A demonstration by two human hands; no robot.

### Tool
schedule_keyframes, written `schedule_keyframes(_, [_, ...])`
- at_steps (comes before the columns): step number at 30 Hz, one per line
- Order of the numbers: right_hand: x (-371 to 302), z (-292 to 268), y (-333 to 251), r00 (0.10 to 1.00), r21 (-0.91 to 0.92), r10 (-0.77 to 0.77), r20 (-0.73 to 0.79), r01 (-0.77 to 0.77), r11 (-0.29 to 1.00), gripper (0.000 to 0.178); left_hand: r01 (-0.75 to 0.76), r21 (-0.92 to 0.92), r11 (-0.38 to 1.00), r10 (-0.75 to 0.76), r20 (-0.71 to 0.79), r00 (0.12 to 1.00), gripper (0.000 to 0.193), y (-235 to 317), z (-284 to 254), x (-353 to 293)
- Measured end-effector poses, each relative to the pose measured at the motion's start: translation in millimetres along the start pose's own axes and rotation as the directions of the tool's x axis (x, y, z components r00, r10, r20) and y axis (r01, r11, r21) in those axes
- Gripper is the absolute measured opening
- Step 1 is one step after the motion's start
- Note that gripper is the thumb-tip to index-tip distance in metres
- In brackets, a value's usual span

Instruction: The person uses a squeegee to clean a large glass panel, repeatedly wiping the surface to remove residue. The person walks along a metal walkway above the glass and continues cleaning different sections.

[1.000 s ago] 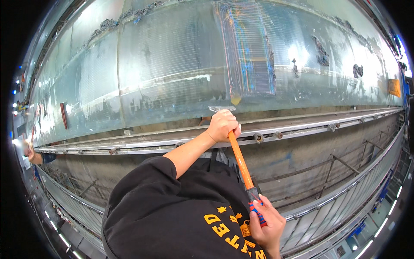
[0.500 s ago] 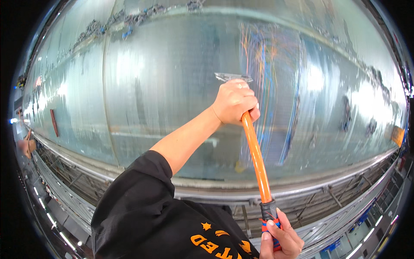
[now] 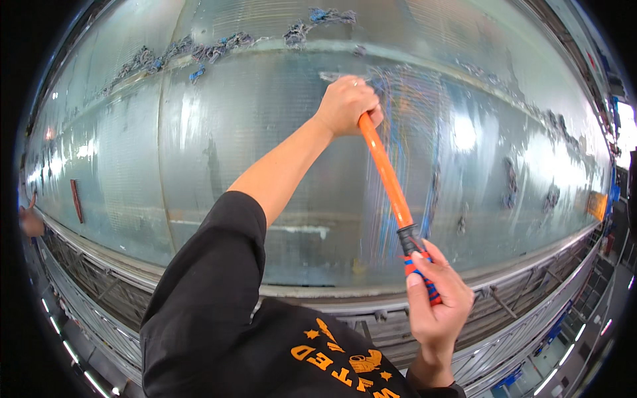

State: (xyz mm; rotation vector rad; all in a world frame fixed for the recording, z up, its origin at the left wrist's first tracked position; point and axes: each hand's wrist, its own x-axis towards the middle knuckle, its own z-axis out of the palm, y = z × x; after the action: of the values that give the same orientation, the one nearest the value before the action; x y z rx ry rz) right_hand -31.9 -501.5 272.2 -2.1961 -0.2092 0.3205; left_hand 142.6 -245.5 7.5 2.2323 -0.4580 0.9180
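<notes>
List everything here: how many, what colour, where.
glossy surface: one, greenish, across the middle
long tool: one, mostly orange, in both hands
clumps: several, grey, some blue, on the surface
fine lines: many, multicoloured, right of centre
strip: one, reddish brown, surface's left
block: one, yellow, surface's right end
light tubes: several, white, bottom corners
metal rails: several, silvery, near side
other person: one, blurred, left edge
shirt: one, black, bottom
left hand: one, bare, tool's far end
right hand: one, bare, tool's near end

Reddish-brown strip (image 3: 77,201) at left, near upright; orange-yellow block (image 3: 596,205) at far right. Grey metal railing (image 3: 531,328) lower right, bright strip lights (image 3: 98,384) lower left.
</notes>
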Motion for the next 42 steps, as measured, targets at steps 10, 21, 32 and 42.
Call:
schedule_keyframes(10, [-293.1, -59.8, 37.7, 0.993, -0.089, 0.009, 0.116, 0.001, 0.996, 0.046, 0.053, -0.083, 0.995, -0.044, 0.111, 0.993, 0.034, 260.6, -62.5, -168.6])
schedule_keyframes(21, [-405.7, -100.9, 34.3, 0.992, -0.133, 0.052, 0.117, -0.036, 0.99, 0.042, 0.176, -0.145, 0.974, -0.147, 0.191, 0.971, 0.034, 400.7, -72.4, -236.3])
schedule_keyframes(32, [-222.4, -96.7, -8.1, 0.972, -0.125, 0.111, 0.208, -0.087, 0.988, 0.035, 0.184, -0.224, 0.957, -0.167, 0.093, 0.981, 0.03, 265.0, -28.6, -138.9])
schedule_keyframes(42, [4.6, -49.5, -18.3, 0.983, -0.088, 0.031, 0.178, -0.016, 0.996, 0.033, 0.011, -0.122, 0.992, -0.014, -0.021, 1.0, 0.026, 29.8, 19.6, 5.2])
